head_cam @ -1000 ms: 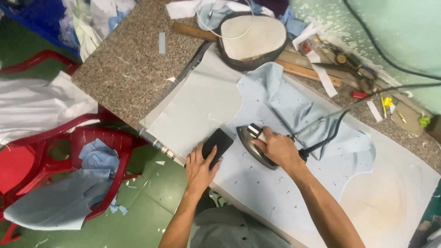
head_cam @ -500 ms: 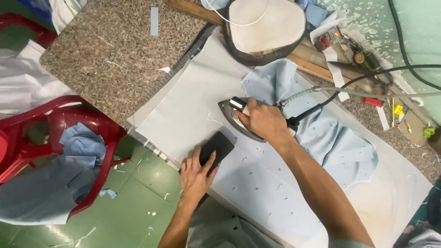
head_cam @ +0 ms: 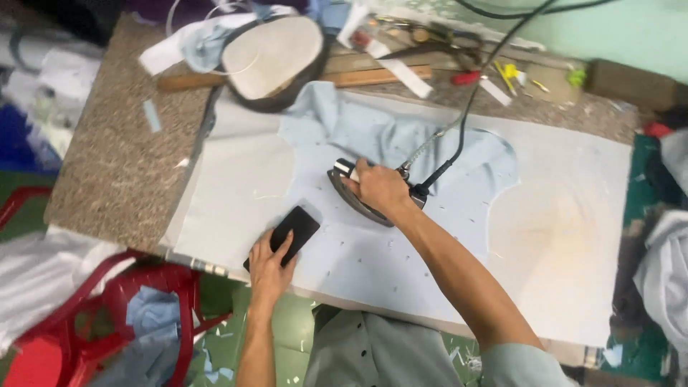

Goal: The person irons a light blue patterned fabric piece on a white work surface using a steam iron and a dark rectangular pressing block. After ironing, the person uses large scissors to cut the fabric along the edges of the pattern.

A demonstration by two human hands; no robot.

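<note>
Right, status:
Right hand: your fingers are clenched round the handle of the iron, mid-board on the light blue fabric.
Left hand: flat, fingers spread, pressing a black block at the near left edge.
Progress: near fabric looks flat; far part by the oval pressing pad is still rumpled.
Containers: red plastic chair, near left, holds blue scraps.

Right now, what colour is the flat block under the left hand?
Black; the flat block shows clearly in the head view, pressed by the left hand on pale blue fabric.
</note>
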